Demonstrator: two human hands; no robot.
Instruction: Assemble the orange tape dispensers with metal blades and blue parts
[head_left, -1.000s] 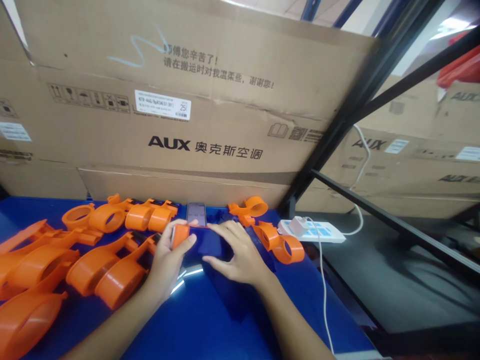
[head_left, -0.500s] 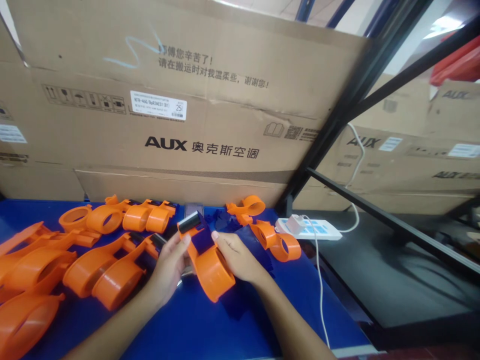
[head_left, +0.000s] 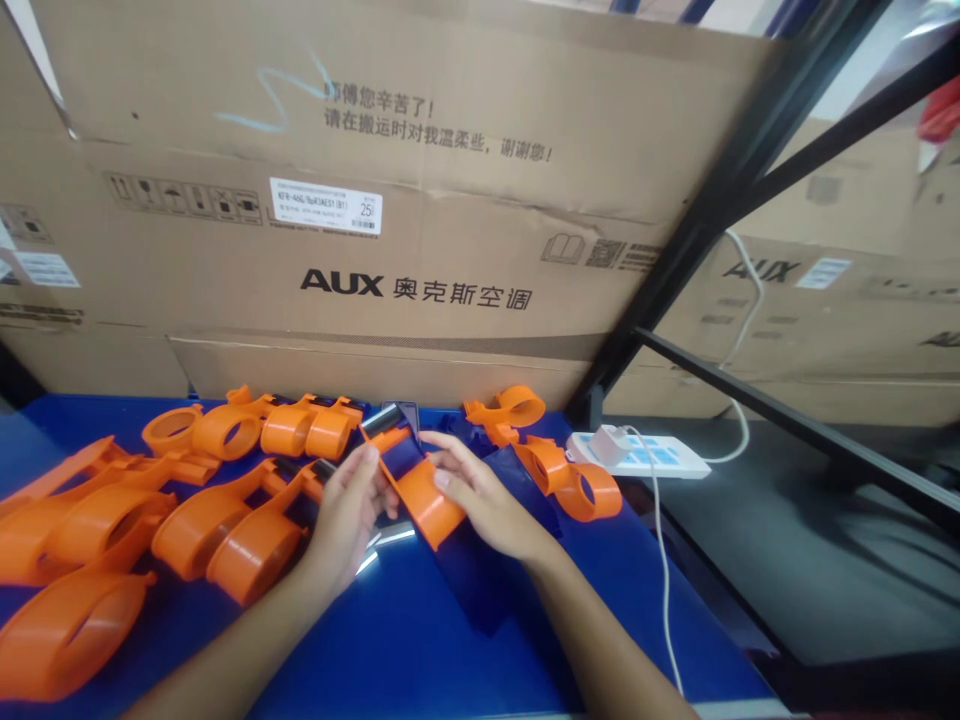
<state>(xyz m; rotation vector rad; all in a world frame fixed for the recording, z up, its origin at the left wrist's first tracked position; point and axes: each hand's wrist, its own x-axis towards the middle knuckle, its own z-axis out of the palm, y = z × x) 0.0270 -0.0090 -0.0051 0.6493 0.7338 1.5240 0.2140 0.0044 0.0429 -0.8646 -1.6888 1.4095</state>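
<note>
Gripping the orange holder [head_left: 426, 508] with left fingers [head_left: 366, 464] at its narrow end, right fingers [head_left: 454, 490] on its ring, slanting lengthwise toward the front right corner of the table [head_left: 360, 650].

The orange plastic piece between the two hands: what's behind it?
Behind the orange plastic piece, a corner of a dark rectangular phone-like device shows, then a brown cardboard panel. The device's remainder and the blue tabletop behind the piece are covered.

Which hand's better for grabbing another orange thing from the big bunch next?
Probably the left hand: it's nearer the bunch, while the right hand is farther. Both hands hold one orange thing, so the left must let go first.
</note>
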